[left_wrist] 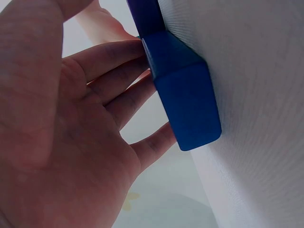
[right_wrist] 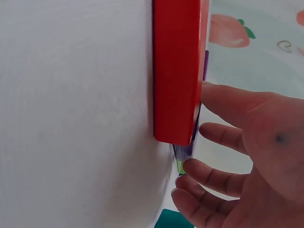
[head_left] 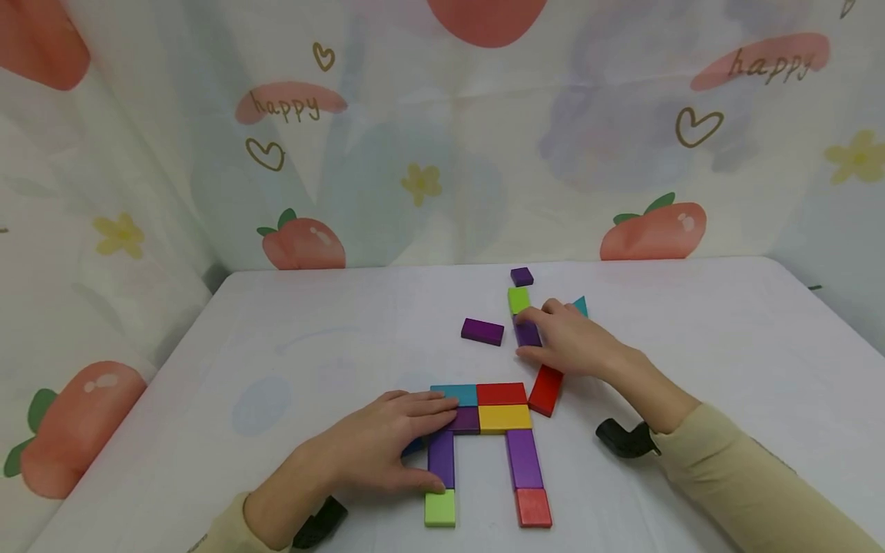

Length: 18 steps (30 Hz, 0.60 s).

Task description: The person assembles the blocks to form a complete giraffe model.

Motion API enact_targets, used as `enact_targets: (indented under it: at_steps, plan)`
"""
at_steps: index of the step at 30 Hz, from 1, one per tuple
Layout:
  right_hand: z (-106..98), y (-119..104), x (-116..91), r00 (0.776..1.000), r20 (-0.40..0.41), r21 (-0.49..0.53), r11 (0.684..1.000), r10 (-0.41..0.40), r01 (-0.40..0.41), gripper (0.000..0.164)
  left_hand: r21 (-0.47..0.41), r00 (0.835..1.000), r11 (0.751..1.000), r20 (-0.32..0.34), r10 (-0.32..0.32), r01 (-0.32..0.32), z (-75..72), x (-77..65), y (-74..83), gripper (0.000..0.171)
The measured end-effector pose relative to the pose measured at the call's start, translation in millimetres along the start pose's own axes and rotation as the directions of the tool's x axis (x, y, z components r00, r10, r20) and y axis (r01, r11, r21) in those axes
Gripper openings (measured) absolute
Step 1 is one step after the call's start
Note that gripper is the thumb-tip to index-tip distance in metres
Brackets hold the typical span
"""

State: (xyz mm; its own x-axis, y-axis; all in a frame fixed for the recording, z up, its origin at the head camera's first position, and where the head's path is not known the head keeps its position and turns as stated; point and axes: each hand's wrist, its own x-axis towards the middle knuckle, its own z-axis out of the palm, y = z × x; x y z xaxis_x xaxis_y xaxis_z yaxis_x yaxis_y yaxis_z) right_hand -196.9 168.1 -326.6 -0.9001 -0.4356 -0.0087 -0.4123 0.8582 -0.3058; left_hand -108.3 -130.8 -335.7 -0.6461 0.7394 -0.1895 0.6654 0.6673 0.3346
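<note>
My left hand [head_left: 376, 438] lies with straight fingers over the left part of a flat block figure. Its fingertips rest on the teal block [head_left: 466, 395] and dark purple block [head_left: 469, 420], its thumb by the lime block [head_left: 439, 510] at the foot of a violet block [head_left: 442, 465]. A blue block [left_wrist: 187, 104] sits under this hand, mostly hidden from the head view. Farther back, my right hand [head_left: 577, 342] holds a purple block [head_left: 528, 333] between index finger and thumb at its two ends. A lime block [head_left: 518, 300] adjoins its far end.
The figure's right side has red [head_left: 501, 394], yellow [head_left: 505, 418], violet [head_left: 525, 458] and red blocks. A slanted red block [head_left: 546, 392] lies beside it. Loose purple blocks [head_left: 482, 332] and a teal piece [head_left: 581, 306] lie farther back, before the patterned curtain [head_left: 456, 223].
</note>
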Motion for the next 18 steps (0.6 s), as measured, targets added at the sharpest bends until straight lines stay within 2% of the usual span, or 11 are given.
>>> enact_targets:
  at_steps: [9,18]
  plan:
    - [6,1,6,0.999,0.004,-0.009,0.999,0.034,-0.034,0.046,0.0,1.0,1.0,-0.001,0.013,-0.013,0.6,-0.4,-1.1,0.08]
    - [1,12,-2,0.999,-0.014,0.036,0.999,0.035,-0.035,0.038,0.004,1.0,1.0,0.001,0.012,-0.012,0.3,0.5,-1.0,0.081]
